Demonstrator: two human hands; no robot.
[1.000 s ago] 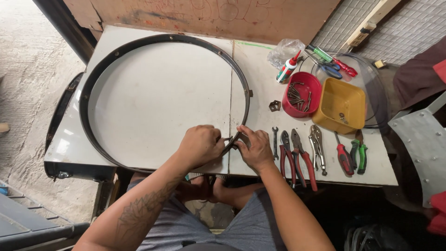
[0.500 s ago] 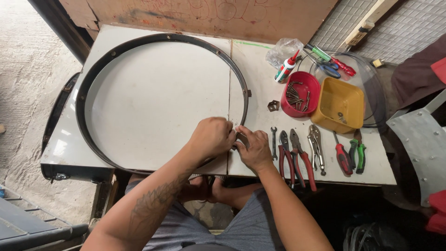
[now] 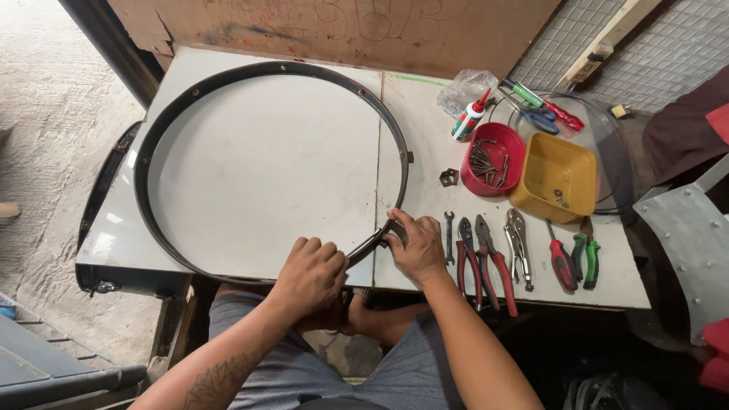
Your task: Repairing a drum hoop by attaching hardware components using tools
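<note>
Both hands are gripping the large black metal hoop [image 3: 228,83], which is lying flat on the white tabletop [image 3: 266,167]. The left hand [image 3: 310,275] is clamping the near rim at the tabletop's front edge, fingers [image 3: 319,250] curled together over the band. The right hand [image 3: 416,247] is pinching the same rim just beside it. Pliers [image 3: 486,262] and a small wrench [image 3: 449,237] are lying just right of the right hand; a red bowl of screws [image 3: 492,159] is sitting farther back.

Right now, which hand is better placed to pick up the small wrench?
The right hand, probably: it rests on the hoop just beside the wrench, while the left hand is farther.
</note>
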